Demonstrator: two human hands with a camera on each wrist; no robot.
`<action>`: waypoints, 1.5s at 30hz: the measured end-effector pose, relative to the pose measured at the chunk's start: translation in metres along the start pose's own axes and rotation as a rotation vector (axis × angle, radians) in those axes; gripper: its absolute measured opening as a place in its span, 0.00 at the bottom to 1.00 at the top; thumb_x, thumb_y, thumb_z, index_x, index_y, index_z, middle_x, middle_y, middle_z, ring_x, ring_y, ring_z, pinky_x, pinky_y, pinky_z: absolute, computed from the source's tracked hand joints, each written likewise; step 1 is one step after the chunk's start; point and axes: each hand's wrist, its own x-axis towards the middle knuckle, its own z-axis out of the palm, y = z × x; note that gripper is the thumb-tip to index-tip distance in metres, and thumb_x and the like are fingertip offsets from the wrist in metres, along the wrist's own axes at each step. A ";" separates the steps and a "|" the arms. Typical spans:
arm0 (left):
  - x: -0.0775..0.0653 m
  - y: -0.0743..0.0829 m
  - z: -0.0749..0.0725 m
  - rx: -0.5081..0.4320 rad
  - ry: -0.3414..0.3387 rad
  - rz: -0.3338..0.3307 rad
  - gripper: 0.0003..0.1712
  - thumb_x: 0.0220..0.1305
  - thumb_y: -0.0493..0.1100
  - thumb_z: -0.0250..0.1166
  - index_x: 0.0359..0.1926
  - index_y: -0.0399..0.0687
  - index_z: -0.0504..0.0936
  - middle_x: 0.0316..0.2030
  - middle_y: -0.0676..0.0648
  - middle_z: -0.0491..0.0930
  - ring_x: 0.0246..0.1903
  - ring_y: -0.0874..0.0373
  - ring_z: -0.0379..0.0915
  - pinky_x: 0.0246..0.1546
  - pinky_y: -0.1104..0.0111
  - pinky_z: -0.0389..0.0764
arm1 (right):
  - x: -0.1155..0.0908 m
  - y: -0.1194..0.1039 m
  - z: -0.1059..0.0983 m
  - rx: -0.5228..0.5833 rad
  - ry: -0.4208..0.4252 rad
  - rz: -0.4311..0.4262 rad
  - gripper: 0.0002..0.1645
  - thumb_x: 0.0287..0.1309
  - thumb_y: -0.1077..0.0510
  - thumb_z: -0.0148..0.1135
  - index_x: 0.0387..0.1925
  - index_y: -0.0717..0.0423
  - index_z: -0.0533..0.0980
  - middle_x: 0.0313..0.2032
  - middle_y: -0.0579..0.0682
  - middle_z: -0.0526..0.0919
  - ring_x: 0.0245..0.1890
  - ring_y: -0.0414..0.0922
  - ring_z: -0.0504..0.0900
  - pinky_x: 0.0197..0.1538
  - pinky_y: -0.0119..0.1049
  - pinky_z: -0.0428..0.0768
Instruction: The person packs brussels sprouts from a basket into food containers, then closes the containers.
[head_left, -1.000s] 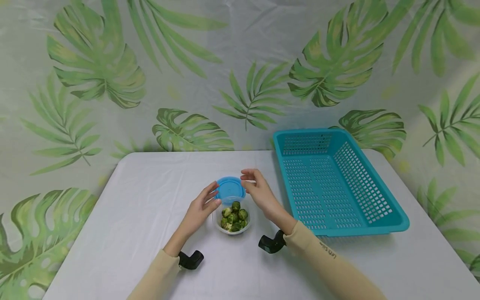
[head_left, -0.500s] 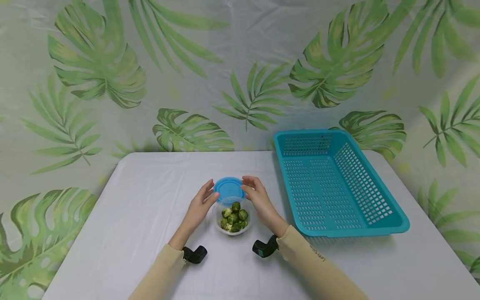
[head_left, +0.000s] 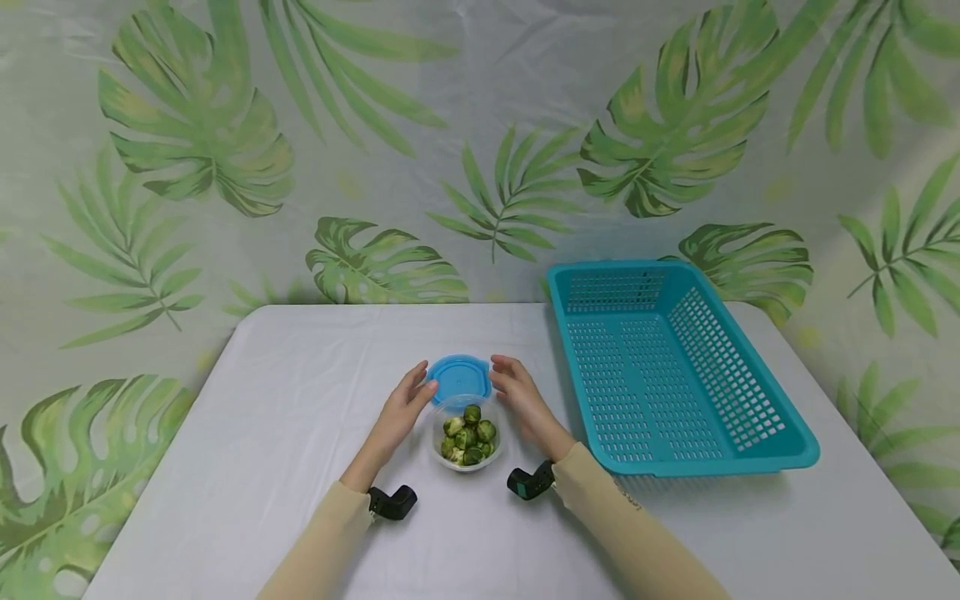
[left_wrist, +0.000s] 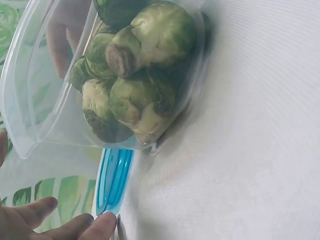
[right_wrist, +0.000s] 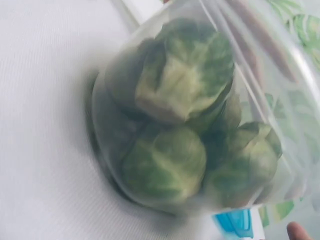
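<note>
A clear plastic tub [head_left: 438, 454] stands on the table, its top uncovered, holding several Brussels sprouts [head_left: 467, 435]. Just behind it lies a round blue lid [head_left: 459, 379], partly seen through the tub's far rim. To the left of both is my left hand [head_left: 397, 414], fingers spread and relaxed; in the left wrist view its fingertips [left_wrist: 106, 222] are right by the edge of the lid. My right hand [head_left: 523, 407] is on the other side, fingers loosely bent near the lid's right edge, holding nothing. Only a fingertip [right_wrist: 297, 232] shows low in the right wrist view.
A large teal perforated basket [head_left: 637, 375] sits at the right of the white-covered table [head_left: 315, 375], close to my right forearm. Behind the table hangs a leaf-print cloth [head_left: 375, 167]. Black wrist devices [head_left: 393, 503] project inward below both hands.
My right hand has come down and nearer to me beside the lid, and my left hand has drawn slightly left. The tub has stayed in place.
</note>
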 end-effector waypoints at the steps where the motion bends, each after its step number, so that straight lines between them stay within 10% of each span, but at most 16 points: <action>1: 0.000 0.000 0.000 -0.002 -0.004 -0.005 0.35 0.74 0.46 0.51 0.73 0.35 0.50 0.70 0.30 0.50 0.67 0.36 0.51 0.63 0.46 0.57 | 0.002 0.002 -0.001 -0.004 -0.006 0.003 0.27 0.69 0.61 0.49 0.66 0.64 0.60 0.65 0.65 0.60 0.64 0.61 0.62 0.65 0.53 0.61; 19: 0.026 -0.029 0.002 -0.042 0.063 0.068 0.36 0.71 0.50 0.57 0.73 0.41 0.56 0.70 0.36 0.55 0.66 0.39 0.56 0.62 0.48 0.61 | 0.004 0.008 -0.004 -0.014 -0.003 -0.127 0.25 0.68 0.65 0.48 0.65 0.67 0.63 0.64 0.66 0.64 0.63 0.59 0.65 0.61 0.50 0.67; 37: 0.016 0.020 -0.002 -0.049 0.038 0.071 0.33 0.71 0.43 0.57 0.71 0.36 0.58 0.68 0.32 0.57 0.64 0.39 0.60 0.61 0.52 0.65 | 0.002 0.001 -0.003 0.079 0.078 -0.317 0.22 0.67 0.70 0.47 0.61 0.70 0.67 0.61 0.65 0.69 0.59 0.59 0.70 0.59 0.45 0.71; 45: 0.018 0.009 -0.002 -0.066 0.037 0.063 0.33 0.70 0.45 0.59 0.70 0.38 0.61 0.67 0.34 0.60 0.62 0.41 0.63 0.59 0.52 0.67 | -0.007 -0.002 -0.003 0.063 0.109 -0.340 0.21 0.66 0.70 0.47 0.59 0.71 0.69 0.57 0.65 0.72 0.55 0.59 0.72 0.55 0.41 0.74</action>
